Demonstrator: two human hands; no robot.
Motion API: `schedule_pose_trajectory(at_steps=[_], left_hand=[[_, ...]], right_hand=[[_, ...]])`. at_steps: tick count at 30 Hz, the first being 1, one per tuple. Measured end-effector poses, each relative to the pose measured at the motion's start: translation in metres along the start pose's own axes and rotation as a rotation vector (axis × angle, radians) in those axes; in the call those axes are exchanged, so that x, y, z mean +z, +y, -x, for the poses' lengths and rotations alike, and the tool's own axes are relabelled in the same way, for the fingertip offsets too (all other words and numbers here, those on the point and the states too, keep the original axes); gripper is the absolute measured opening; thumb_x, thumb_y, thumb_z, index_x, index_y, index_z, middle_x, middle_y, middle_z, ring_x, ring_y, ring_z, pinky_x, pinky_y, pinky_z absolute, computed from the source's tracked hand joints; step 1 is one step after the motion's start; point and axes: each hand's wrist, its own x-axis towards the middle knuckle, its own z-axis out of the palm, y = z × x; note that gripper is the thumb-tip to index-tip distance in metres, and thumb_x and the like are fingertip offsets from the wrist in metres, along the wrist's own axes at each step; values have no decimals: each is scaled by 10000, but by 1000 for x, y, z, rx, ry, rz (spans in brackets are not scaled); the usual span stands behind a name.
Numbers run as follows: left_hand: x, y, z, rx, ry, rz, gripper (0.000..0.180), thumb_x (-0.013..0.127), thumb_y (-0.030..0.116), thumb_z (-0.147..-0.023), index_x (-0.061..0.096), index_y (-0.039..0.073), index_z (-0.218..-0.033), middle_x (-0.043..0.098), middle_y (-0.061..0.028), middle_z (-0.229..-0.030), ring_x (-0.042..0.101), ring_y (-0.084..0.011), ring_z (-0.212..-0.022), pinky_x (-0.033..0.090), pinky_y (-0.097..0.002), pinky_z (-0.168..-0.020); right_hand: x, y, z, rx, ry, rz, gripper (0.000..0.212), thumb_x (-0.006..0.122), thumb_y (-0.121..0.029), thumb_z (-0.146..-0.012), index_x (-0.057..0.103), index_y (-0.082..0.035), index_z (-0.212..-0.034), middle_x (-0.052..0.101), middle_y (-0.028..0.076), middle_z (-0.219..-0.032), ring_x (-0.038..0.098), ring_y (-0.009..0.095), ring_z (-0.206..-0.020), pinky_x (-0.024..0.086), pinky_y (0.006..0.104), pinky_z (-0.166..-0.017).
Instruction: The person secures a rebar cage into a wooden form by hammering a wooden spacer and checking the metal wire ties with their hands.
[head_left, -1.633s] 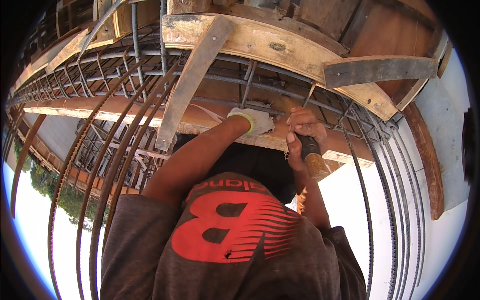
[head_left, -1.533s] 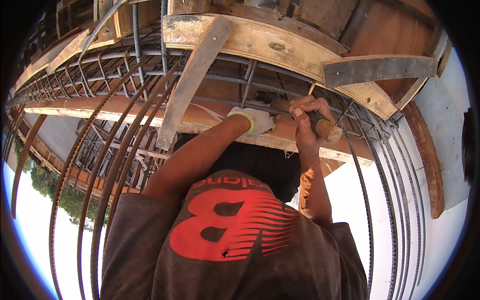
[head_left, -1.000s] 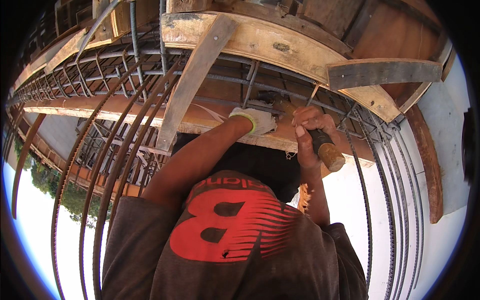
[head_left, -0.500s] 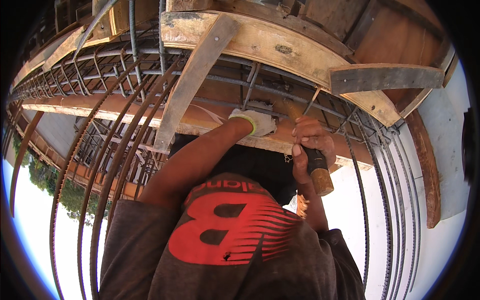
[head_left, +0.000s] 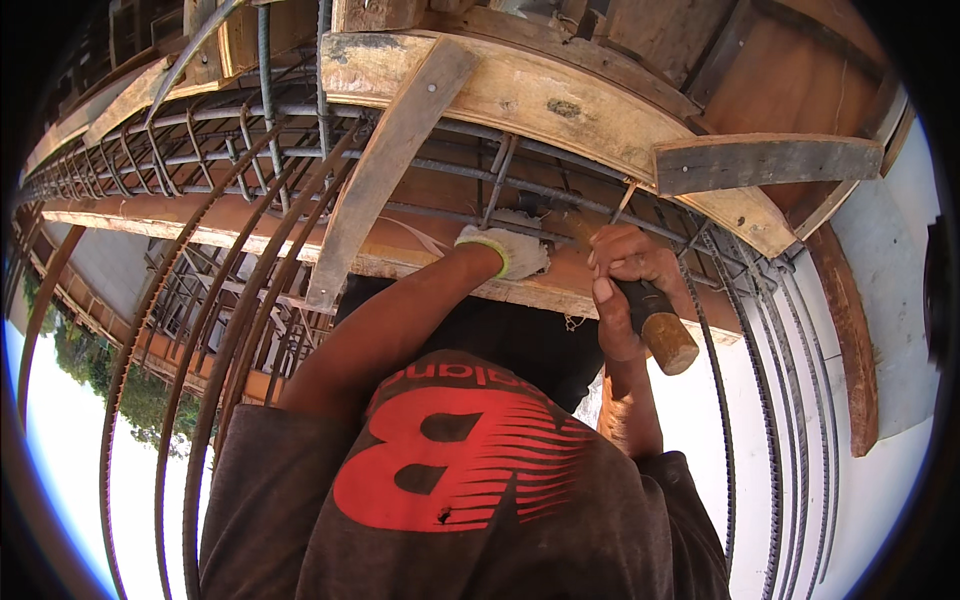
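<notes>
R grip (head_left: 634,266) closed, rnd tool hndl (head_left: 660,326)

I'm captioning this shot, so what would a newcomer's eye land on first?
Probably the big red print on the dark shirt, lower middle. Above it, the bare right hand grips a handle right of centre; the gloved left hand is by a board. Steel bars curve down both sides.

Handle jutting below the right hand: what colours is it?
The handle there is black, then brown at its end; head view shows it best.
</notes>
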Motion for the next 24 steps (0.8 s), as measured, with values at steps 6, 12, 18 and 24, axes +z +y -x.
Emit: schedule_pose_trajectory(at_steps=[6, 12, 18, 24], left_hand=[[-6, 6, 27, -21, -40, 30, 717, 467, 663, -954, 635, 73, -1325, 606, -191, -1380, 582, -349, -1276, 456, -463, -1053], [-17, 15, 36, -43, -72, -11, 781, 434, 697, -945, 659, 37, -1297, 655, -208, -1303, 626, -355, -1224, 459, -459, -1057], [-14, 15, 21, -46, -119, -51, 754, 452, 683, -944, 604, 80, -1370, 592, -177, -1405, 578, -334, -1283, 462, -434, -1047], [4, -4, 4, 56, -102, -21, 595, 457, 590, -962, 636, 165, -1339, 603, -127, -1405, 579, -318, -1280, 469, -428, -1035]], right_hand=[[-11, -5, 2, -64, -74, 63, 183, 674, -99, -889, 531, -78, -1001, 596, 93, -852, 586, 217, -818, 481, 494, -892], [-8, -18, 5, -9, -31, 108, 176, 683, -135, -909, 538, -88, -998, 605, 84, -853, 598, 218, -830, 469, 508, -915], [-13, -5, 11, -28, -14, 68, 160, 672, -115, -910, 543, -83, -998, 606, 84, -864, 596, 220, -845, 463, 506, -927], [-10, 13, 10, -35, -26, 13, 159, 673, -17, -805, 567, -47, -920, 608, 109, -818, 606, 253, -764, 507, 472, -811]])
